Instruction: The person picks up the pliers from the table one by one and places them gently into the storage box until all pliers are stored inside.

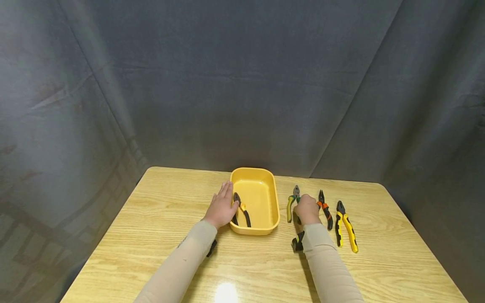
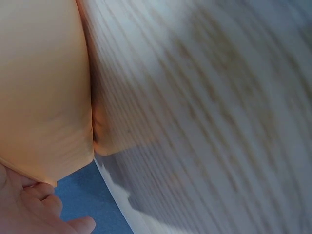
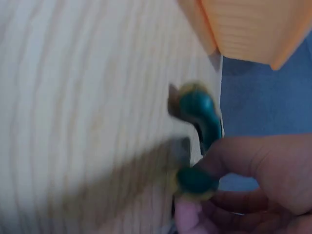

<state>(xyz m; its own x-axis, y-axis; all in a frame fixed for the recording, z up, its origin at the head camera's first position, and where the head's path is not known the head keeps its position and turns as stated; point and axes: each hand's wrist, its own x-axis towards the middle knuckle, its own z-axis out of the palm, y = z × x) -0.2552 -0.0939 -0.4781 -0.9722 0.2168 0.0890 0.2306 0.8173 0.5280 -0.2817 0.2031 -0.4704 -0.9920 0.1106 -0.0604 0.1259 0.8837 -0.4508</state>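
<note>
In the head view, a yellow tub [image 1: 254,231] sits on the wooden worktop [image 1: 182,202]; the left hand [image 1: 221,209] lies against the tub's left side with its fingers straight, and its thumb goes over the rim; inside the tub, close to that thumb, is a pair of pliers with orange and black handles [image 1: 243,207]; the right hand [image 1: 307,209] is well apart from the left one, and it reaches down to the green and yellow pliers [image 1: 290,207], just right of the tub; next to that hand are the orange and black pliers [image 1: 326,209], and further right lie the yellow and black pliers [image 1: 343,215]; a grey cloth [image 1: 242,92] hangs behind it all; in the left wrist view, the tub's big smooth wall fills the left side, and a few fingers touch its edge in the bottom corner; in the right wrist view, which is blurry, the thumb and a finger pinch one green handle, while the other handle sticks out free; I cannot tell if those pliers are lifted; the tub shows at the top right.
</note>
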